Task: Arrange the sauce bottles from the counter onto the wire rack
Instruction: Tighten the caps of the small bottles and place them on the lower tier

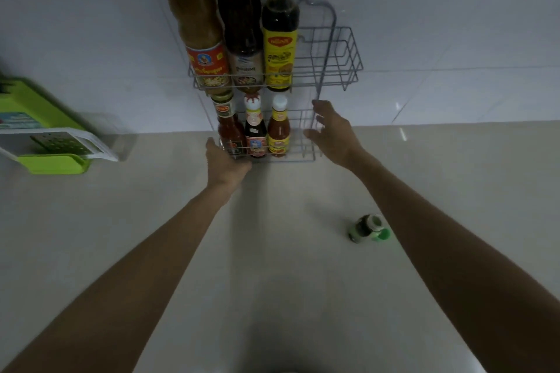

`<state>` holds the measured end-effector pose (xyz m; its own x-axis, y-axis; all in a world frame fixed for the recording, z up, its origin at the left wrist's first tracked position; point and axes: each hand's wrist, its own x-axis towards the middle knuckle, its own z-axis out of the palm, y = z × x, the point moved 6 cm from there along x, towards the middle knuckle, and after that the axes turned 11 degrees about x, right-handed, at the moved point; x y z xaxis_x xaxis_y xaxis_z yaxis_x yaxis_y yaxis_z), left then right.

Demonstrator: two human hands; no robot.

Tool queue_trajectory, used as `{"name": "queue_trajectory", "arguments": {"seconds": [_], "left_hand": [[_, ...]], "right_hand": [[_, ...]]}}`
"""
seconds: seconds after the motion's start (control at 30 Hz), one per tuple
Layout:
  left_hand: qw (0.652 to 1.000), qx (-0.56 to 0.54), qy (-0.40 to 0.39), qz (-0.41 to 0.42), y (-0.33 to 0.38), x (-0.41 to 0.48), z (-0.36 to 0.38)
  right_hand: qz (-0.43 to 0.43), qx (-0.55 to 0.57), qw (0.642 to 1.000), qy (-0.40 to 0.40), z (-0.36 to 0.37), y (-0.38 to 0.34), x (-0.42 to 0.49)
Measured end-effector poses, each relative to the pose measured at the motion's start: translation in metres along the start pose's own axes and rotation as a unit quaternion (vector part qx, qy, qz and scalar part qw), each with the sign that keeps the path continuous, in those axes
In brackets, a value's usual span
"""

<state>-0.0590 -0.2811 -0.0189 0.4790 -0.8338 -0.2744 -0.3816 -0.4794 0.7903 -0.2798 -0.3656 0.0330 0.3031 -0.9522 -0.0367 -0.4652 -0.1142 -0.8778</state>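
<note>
A grey two-tier wire rack (342, 51) stands on the counter against the tiled wall. Its upper tier holds three tall bottles: an orange-brown sauce (197, 24), a dark sauce (241, 24) and a yellow-labelled dark sauce (278, 39). Three small bottles fill the lower tier: a red sauce (230, 127), a dark red-capped sauce (255, 130) and a white-capped chilli sauce (278, 130). My left hand (225, 160) rests at the rack's lower left front corner. My right hand (331, 130) touches the wires on the lower right side, fingers spread. A small green-capped bottle (368, 228) lies on the counter under my right forearm.
A green and white grater set (45, 136) with a clear box sits at the far left of the beige counter (272, 251). The right halves of both rack tiers hold nothing.
</note>
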Motion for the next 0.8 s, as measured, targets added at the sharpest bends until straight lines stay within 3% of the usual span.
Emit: {"name": "queue_trajectory", "arguments": {"seconds": [0.07,0.13,0.27,0.33,0.4,0.5,0.6,0.8], "left_hand": [[0.997,0.007,0.038,0.068,0.004,-0.028,0.012],[0.994,0.048,0.007,0.103,0.003,-0.058,0.037],[0.954,0.143,-0.197,0.174,0.004,-0.110,0.109],[0.917,0.184,-0.286,0.208,0.007,-0.134,0.141],[0.895,0.198,-0.325,0.230,0.016,-0.150,0.165],[0.885,0.189,-0.327,0.274,0.035,-0.164,0.188],[0.903,0.152,-0.308,0.257,0.041,-0.166,0.196],[0.924,0.147,-0.269,0.228,0.032,-0.156,0.185]], "right_hand": [[-0.028,-0.034,0.998,0.036,-0.037,0.019,-0.037],[0.018,-0.081,0.997,0.006,-0.058,0.056,-0.081],[0.129,-0.186,0.966,-0.127,-0.059,0.136,-0.149],[0.133,-0.198,0.963,-0.127,-0.056,0.157,-0.167],[0.125,-0.186,0.969,-0.099,-0.055,0.168,-0.178],[0.100,-0.161,0.982,-0.025,-0.056,0.171,-0.185],[0.073,-0.095,0.992,0.046,-0.067,0.158,-0.186],[-0.081,-0.063,0.994,0.029,-0.095,0.085,-0.173]]}}
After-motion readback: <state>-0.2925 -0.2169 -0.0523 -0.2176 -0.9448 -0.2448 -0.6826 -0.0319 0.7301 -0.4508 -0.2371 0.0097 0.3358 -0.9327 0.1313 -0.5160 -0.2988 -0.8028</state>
